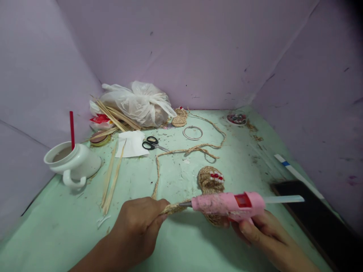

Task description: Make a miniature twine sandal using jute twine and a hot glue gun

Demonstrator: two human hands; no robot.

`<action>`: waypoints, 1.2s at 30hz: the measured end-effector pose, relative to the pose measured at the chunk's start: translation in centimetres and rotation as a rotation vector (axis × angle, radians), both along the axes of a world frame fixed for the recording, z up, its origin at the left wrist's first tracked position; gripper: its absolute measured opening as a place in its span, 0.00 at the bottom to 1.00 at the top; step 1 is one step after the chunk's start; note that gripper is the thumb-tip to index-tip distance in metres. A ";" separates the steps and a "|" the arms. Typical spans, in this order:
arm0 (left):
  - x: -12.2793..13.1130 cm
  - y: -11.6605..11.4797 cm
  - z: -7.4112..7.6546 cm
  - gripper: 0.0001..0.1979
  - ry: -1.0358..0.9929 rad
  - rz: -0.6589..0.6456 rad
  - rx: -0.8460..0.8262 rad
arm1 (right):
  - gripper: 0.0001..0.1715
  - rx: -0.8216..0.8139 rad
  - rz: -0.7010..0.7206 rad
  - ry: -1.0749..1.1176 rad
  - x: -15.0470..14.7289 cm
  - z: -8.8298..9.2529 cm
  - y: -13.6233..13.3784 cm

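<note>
My left hand is closed, pinching a coiled piece of braided straw between thumb and fingers. From that hand a long braided cord runs away across the table. My right hand is wrapped around the grip of a pink glue gun, with a clear glue stick sticking out of its back. The gun's metal nozzle points left and meets the straw piece, touching or very near it. Behind the gun, partly hidden, lies a woven straw slipper with red and white beads.
Scissors lie beside white paper, and a metal ring is farther back. At left stands a white pot; a plastic bag and straw strips sit behind. A dark board lies at right.
</note>
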State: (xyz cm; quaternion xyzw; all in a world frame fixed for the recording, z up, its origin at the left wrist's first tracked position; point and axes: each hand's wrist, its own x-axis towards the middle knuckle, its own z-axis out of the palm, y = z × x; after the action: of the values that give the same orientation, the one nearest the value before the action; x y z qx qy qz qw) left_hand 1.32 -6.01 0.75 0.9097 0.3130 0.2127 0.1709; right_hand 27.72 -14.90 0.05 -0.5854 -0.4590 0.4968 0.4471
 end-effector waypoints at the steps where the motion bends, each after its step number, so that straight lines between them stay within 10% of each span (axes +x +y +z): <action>1: 0.0 0.0 0.0 0.08 0.003 -0.001 0.001 | 0.20 -0.009 -0.002 -0.005 0.0 0.0 0.0; 36: -0.2 0.3 0.0 0.09 -0.037 0.007 0.045 | 0.23 -0.060 -0.036 -0.072 0.0 -0.1 0.0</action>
State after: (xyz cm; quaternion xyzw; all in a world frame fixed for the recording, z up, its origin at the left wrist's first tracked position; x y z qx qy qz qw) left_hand 1.09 -5.74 0.75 0.9082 0.3078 0.2371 0.1553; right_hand 27.67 -14.91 -0.01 -0.6241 -0.4491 0.4810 0.4213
